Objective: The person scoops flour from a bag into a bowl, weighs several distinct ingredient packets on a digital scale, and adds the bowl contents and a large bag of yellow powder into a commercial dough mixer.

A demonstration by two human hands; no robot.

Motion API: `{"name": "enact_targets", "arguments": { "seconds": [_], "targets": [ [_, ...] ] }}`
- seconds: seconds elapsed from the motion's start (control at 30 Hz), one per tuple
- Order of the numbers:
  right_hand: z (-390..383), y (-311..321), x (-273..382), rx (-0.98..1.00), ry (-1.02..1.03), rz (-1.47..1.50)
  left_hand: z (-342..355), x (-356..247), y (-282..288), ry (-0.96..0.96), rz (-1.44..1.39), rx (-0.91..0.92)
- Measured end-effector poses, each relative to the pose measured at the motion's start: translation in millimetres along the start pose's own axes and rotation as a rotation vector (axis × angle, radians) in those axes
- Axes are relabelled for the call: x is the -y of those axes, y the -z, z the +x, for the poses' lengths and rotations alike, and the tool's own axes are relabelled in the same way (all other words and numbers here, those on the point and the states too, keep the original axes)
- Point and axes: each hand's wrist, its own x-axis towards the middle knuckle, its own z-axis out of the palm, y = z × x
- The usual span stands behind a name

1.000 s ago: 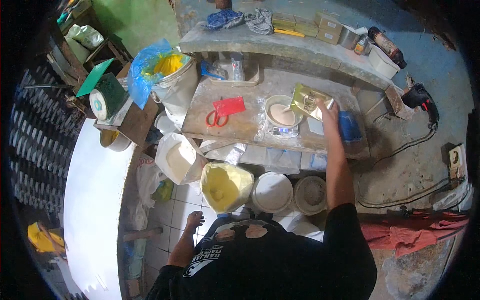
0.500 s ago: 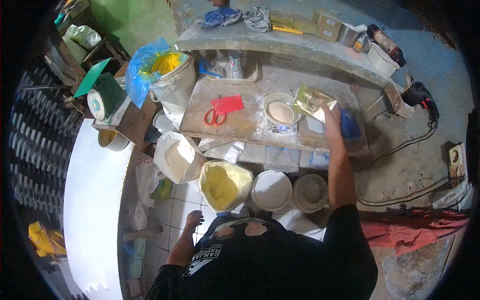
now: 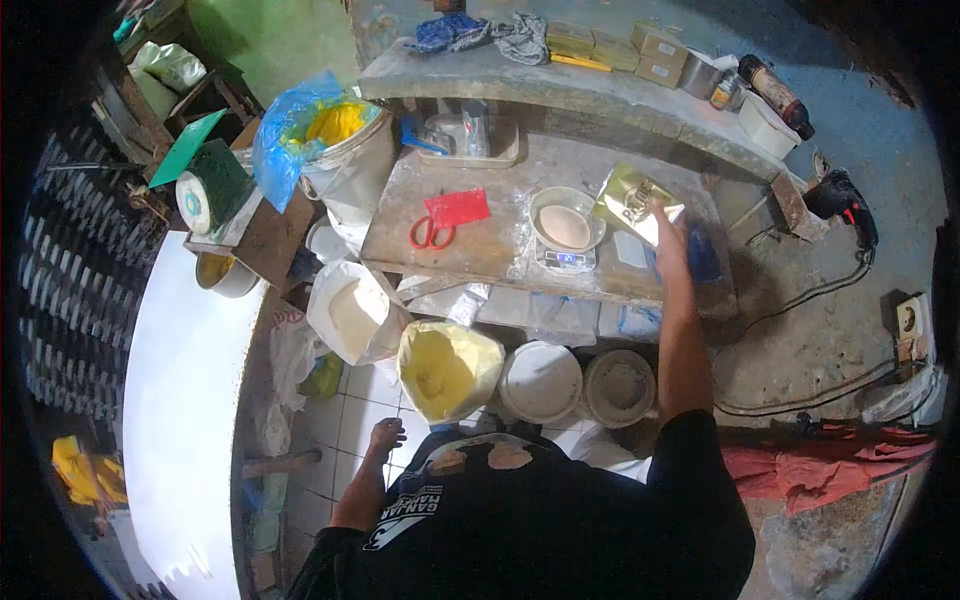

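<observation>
Gripped in my right hand point(image 3: 668, 230) is a gold foil packet point(image 3: 625, 200), held beside a bowl of pale powder point(image 3: 563, 226) on a small digital scale point(image 3: 565, 260). The packet is tilted over the wooden worktop point(image 3: 480, 262), to the right of the bowl. My left hand point(image 3: 388, 433) hangs low with loosely bent, parted fingers and holds nothing, just below and left of a lined container of yellow powder point(image 3: 447, 368). Red scissors point(image 3: 432, 235) and a red card point(image 3: 457, 208) lie left of the bowl.
Around the worktop are a bucket with blue plastic point(image 3: 345, 160), a bag of white powder point(image 3: 355, 315), lidded tubs point(image 3: 540, 380) and a dial scale point(image 3: 205, 205). A white board point(image 3: 180, 400) runs along the left. A drill with cables point(image 3: 840, 205) is at right; a shelf point(image 3: 600, 90) crosses behind.
My right hand and the packet have moved a little right, away from the bowl; the stream of powder seen a second ago no longer shows. My left hand is about where it was.
</observation>
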Motion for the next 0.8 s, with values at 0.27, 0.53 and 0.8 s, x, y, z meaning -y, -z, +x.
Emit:
{"name": "enact_targets", "arguments": {
  "seconds": [0.27,0.53,0.8],
  "targets": [
    [28,7,-30,-0.007,0.226,-0.312,3,-7,-6,0.066,0.105,-0.041],
    [30,1,-37,-0.069,0.204,-0.412,7,-4,-3,0.050,0.060,-0.034],
    [33,7,-38,0.003,0.079,-0.067,4,5,1,0.076,0.034,-0.038]
  ]
}}
